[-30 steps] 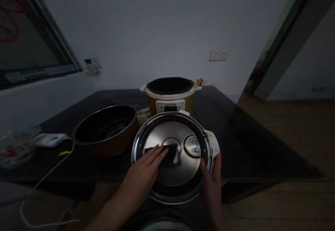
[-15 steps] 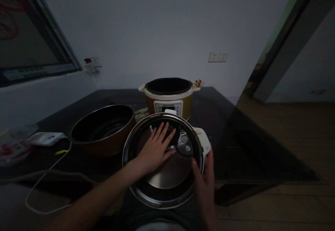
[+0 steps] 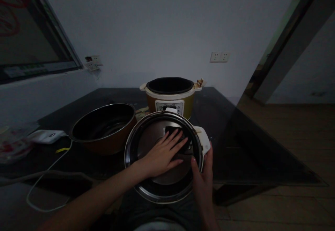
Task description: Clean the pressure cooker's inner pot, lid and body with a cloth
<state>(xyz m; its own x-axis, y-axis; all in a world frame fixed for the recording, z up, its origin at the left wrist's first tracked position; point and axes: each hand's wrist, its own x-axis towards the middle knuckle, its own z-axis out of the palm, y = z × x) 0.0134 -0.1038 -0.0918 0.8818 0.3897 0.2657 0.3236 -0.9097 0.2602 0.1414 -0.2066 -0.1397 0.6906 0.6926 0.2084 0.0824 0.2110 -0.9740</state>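
Observation:
A round pressure cooker lid [image 3: 171, 175] stands tilted up in front of me, its metal inner side facing me. My right hand [image 3: 202, 178] grips its right rim just below the white handle [image 3: 201, 140], thumb on the inner side. My left hand [image 3: 166, 154] lies flat on the lid's inner face with fingers spread. Under those fingers is a black cloth-like piece [image 3: 171, 129] with a pale edge, partly hidden. Behind the lid stands the cooker body [image 3: 188, 107], uncovered and dark inside.
To the left, a brown pot [image 3: 104, 145] with a black inside sits on the dark table [image 3: 225, 119]. Beyond it lie a white device [image 3: 48, 136] with a cable [image 3: 39, 180] and a plastic bag [image 3: 15, 147]. Wall sockets [image 3: 220, 57] are at the back.
My left hand has slid right and slightly down across the lid, the black piece moving with it over the metal fittings. My right hand keeps its grip; the lid has shifted only slightly.

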